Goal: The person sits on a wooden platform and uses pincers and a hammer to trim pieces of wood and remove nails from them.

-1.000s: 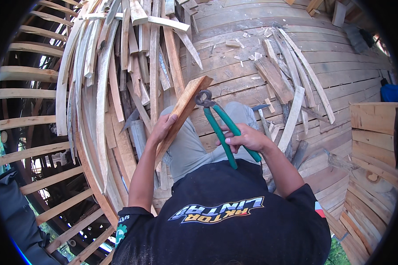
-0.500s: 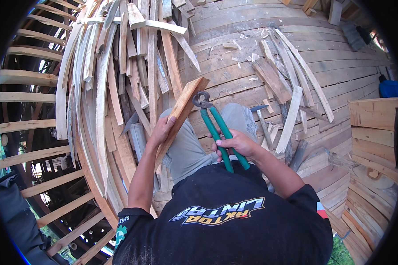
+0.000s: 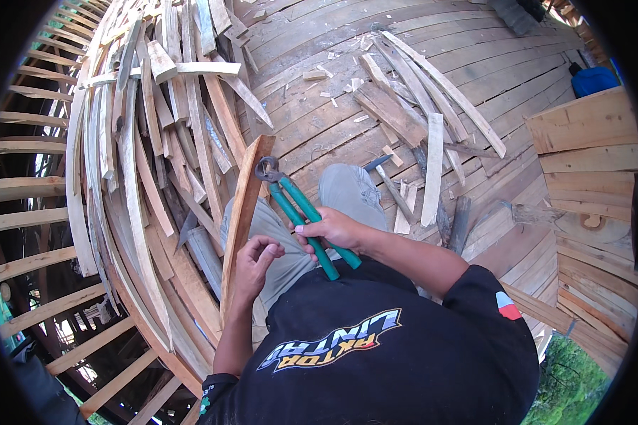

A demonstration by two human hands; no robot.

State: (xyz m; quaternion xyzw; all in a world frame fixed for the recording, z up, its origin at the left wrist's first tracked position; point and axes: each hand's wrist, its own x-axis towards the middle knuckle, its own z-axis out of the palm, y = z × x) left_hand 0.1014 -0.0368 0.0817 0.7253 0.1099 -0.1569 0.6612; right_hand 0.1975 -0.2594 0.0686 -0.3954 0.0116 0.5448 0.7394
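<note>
My right hand [image 3: 326,232] is wrapped round the green handles of a pair of end-cutting pincers [image 3: 295,201]. The round metal jaws lie beside the right edge of a narrow board [image 3: 244,205], near its top end. That board stands slanted along my left leg. My left hand [image 3: 256,261] is in front of its lower part, fingers curled and thumb against the forefinger. Whether something small is pinched there, or other fingers still touch the board, I cannot make out.
A big heap of sawn wood strips [image 3: 131,142] covers the floor at left, beside a slatted side [image 3: 32,219]. A hammer [image 3: 395,193] lies beyond my right knee, near loose planks [image 3: 434,170] and offcuts. Plank boxing [image 3: 588,145] rises at right, a blue object [image 3: 594,81] behind it.
My left hand has let its grip on the board go and curled its fingers at the right of it. The board now stands steeper. The whole view has swung to the right.
</note>
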